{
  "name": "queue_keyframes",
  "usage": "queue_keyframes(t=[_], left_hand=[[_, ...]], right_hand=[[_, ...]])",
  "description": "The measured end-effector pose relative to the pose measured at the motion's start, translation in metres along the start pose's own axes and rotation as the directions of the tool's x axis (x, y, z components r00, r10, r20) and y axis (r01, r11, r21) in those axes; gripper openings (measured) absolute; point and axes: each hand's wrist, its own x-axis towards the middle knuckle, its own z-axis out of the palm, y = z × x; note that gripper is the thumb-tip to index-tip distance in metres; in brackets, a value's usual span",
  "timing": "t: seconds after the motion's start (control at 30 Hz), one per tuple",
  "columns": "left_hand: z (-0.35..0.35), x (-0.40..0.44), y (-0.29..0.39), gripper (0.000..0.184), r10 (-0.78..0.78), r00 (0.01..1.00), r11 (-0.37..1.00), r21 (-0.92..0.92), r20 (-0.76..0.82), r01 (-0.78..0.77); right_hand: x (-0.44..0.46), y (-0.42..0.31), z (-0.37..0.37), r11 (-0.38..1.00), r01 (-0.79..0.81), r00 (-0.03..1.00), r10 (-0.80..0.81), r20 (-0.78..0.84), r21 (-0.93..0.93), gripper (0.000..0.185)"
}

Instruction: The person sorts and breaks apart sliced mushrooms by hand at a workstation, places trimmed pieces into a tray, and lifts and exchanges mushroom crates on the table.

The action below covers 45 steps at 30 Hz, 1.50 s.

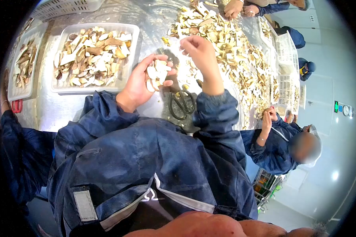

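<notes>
Our left hand (pixel 137 81) is cupped palm up near the table's near edge, its fingers curled around a small bunch of mushroom slices (pixel 157 72). Our right hand (pixel 201 53) is raised just beside it, a little nearer the far side, with the fingers bent in toward the thumb; we cannot tell whether anything is pinched there.

Between our wrists, a pair of scissors (pixel 181 104) with black loop handles lies at the table's near edge, touching neither hand. Just right of our right hand, a big heap of cut mushrooms (pixel 225 45) spreads over the metal table (pixel 120 14), from the far side down to the near edge.

To the left of our left hand sits a clear tray (pixel 136 41) filled with more slices, close to the near edge. Farther left stands a second tray (pixel 23 94), also holding slices, and a white basket (pixel 69 10) is beyond them toward the far left corner. White baskets (pixel 286 55) line the right side past the heap. One co-worker's hands (pixel 268 117) meet at the near edge on our right; another's hands (pixel 234 8) are over the heap at the far side.
</notes>
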Motion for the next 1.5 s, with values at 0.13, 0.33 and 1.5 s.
queue_keyframes(t=[0.13, 0.33, 1.5], left_hand=[[-0.005, 0.002, 0.001, 0.04, -0.027, 0.999, 1.0, -0.003, 0.022, 0.027], [-0.002, 0.0, 0.0, 0.041, 0.024, 1.0, 0.999, 0.046, -0.014, -0.023], [0.002, -0.002, 0.006, 0.037, -0.039, 0.999, 0.999, 0.024, 0.03, 0.038]], right_hand=[[0.038, 0.028, 0.02, 0.871, 0.026, 0.963, -0.154, -0.223, -0.491, 0.026], [0.034, 0.035, 0.022, 0.876, 0.031, 0.975, -0.133, -0.179, -0.481, 0.024], [0.065, 0.041, 0.031, 0.681, 0.228, 0.934, -0.355, -0.042, -0.696, 0.025]])
